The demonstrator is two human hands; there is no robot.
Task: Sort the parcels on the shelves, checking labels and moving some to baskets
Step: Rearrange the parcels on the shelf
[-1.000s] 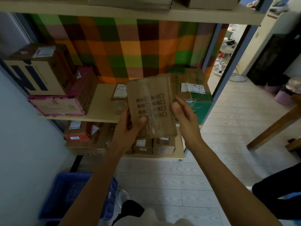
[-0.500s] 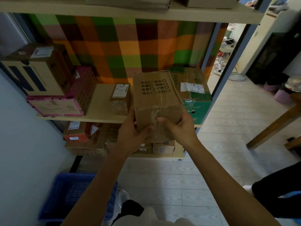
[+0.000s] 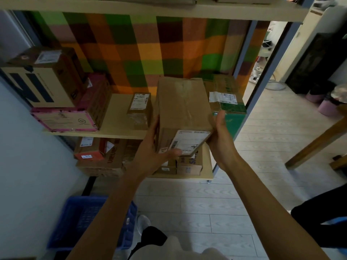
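We hold brown parcel in front of middle shelf, label end toward us, left hand gripping its left side, right hand clasping its right, blue basket below that shelf, contents blurred

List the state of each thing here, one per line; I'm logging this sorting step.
Brown parcel: held in the air, its label facing the camera.
Left hand: grips the parcel's near left corner, thumb by the label.
Right hand: against the parcel's right side, fingers hidden.
Small labelled box: standing on the middle shelf, untouched.
Blue basket: on the floor, contents unclear.
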